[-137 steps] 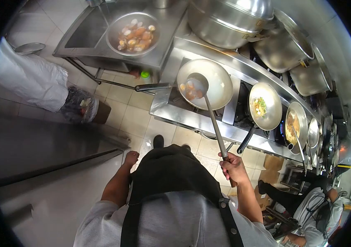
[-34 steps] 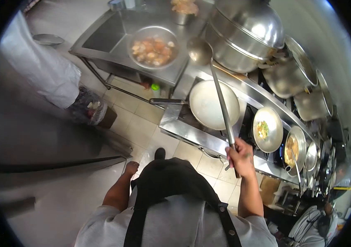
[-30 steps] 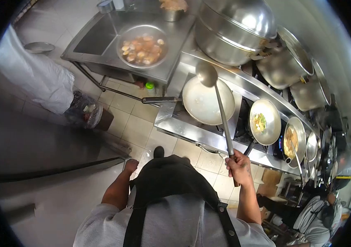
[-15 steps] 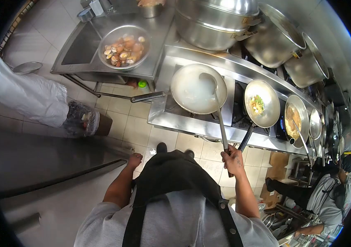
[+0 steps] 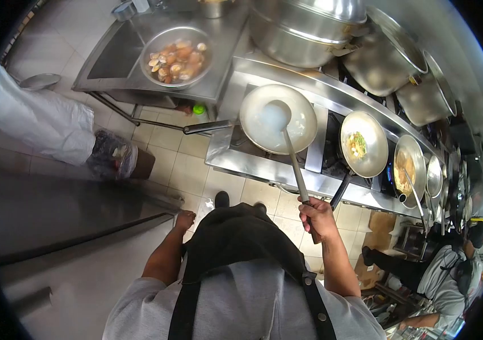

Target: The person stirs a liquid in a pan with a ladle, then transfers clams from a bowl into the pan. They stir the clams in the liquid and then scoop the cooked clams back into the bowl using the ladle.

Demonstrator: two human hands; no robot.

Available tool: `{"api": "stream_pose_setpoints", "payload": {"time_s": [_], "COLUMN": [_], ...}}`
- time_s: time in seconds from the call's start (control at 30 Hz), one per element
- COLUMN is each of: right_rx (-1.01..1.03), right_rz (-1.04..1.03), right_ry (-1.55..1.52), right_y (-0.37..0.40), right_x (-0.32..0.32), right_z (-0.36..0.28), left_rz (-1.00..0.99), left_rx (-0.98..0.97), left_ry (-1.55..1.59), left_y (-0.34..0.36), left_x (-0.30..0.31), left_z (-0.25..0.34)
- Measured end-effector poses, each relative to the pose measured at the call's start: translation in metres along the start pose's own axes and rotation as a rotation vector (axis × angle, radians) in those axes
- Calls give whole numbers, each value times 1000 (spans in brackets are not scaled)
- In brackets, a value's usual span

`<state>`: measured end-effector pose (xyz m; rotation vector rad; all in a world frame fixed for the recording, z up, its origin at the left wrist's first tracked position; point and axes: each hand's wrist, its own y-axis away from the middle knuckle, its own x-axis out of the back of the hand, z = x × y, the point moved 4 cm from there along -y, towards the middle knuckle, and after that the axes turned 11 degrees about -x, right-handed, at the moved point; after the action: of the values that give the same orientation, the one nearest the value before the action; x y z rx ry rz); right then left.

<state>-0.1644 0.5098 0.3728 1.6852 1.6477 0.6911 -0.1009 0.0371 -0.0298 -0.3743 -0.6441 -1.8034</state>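
My right hand (image 5: pixel 319 219) is closed around the dark grip of a long-handled ladle (image 5: pixel 293 161). The ladle's bowl sits in cloudy whitish liquid in a light-coloured frying pan (image 5: pixel 305 107) on the stove, and its contents cannot be told apart from the liquid. That pan's black handle points left. Just beyond my right hand is the handle of a second pan (image 5: pixel 374 130), which holds a small heap of chopped green and yellow food. My left hand (image 5: pixel 184 220) hangs low with curled fingers, beside the corner of a steel surface (image 5: pixel 165 214); nothing shows in it.
A steel bowl of clams (image 5: pixel 176 59) stands on the sink counter at left. Large steel pots (image 5: pixel 309 37) line the stove's back. A third pan (image 5: pixel 408 161) holds brownish food and a utensil. A lined bin (image 5: pixel 114 153) stands at left; another person (image 5: pixel 448 283) is at lower right.
The ladle's bowl has moved left within the pan, its shaft swinging with it. My right hand has turned slightly and shifted a little. My left hand has barely moved.
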Motion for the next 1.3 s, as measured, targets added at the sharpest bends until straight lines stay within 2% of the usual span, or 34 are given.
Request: {"api": "stream_pose_setpoints", "payload": {"time_s": [0.03,0.07,0.13,0.17,0.23,0.27,0.33,0.37,0.47,0.53,0.67,0.73,0.87,0.93,0.97,1.13,1.27,1.3], "right_rx": [-21,-21,-26,-26,-46,-47,-71,-72,-91,-98,-109,-85,-90,-75,-75,-32,-8,-9], "right_rz": [-9,-10,-57,-58,-86,-88,-146,-146,-195,-226,-194,-176,-142,-138,-137,-120,-93,-92], "right_ry": [-14,-11,-45,-41,-84,-81,-161,-159,-238,-281,-280,-215,-142,-128,-130,21,126,125], "right_y": [1,1,0,0,0,0,1,2,6,9,14,15,23,27,29,40,46,49], "right_x": [-3,-4,-8,-9,-12,-12,-12,-13,-16,-17,-16,-15,-17,-17,-18,-25,-29,-30], "right_z": [-1,-3,-5,-6,-7,-8,-8,-10,-12,-12,-8,-4,3,5,6,7,11,11], "left_rz": [12,14,69,73,1,4,65,66,33,-51,-3,65,80,34,33,-85,-17,24], "left_rx": [-191,-190,443,443,228,231,460,462,430,288,234,502,513,342,342,58,93,-80], "left_ry": [-100,-99,321,324,183,185,305,306,281,172,163,370,402,332,330,39,122,17], "left_y": [1,0,6,6,5,6,14,14,15,15,14,16,18,14,14,6,2,0], "left_x": [-3,1,12,12,5,8,19,18,14,11,0,2,5,0,1,11,-2,-9], "left_z": [1,19,52,51,34,46,75,72,60,51,25,33,42,28,27,42,17,-1]}}
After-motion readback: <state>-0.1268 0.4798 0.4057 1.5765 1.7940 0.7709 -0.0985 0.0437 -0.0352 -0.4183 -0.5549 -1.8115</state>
